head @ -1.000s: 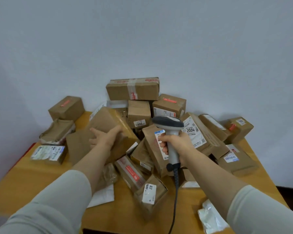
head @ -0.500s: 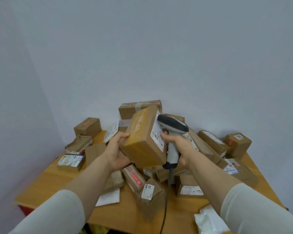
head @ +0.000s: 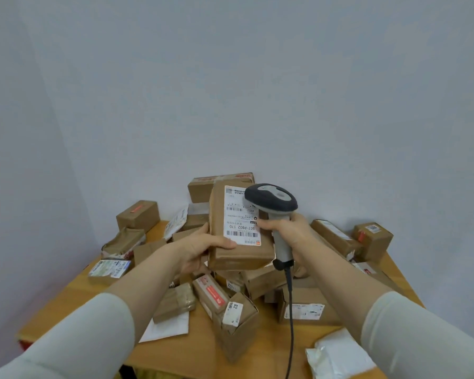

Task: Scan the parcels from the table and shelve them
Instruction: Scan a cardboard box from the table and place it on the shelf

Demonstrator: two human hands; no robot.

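Observation:
My left hand holds a brown cardboard parcel up above the pile, gripping its left edge, with the white shipping label turned toward me. My right hand is closed around the grip of a grey corded barcode scanner, whose head sits just over the label's upper right corner. The scanner cable hangs down toward the table's front edge. Several more brown parcels lie heaped on the wooden table below.
A box with red tape and a crumpled parcel lie at the far left, another box at the far right. White plastic mailers lie at the front right and front left. Pale walls close in behind and left.
My left hand picked the parcel out of the pile, lifted it and turned its label toward me. My right hand brought the scanner head up over the label. The camera tilted upward.

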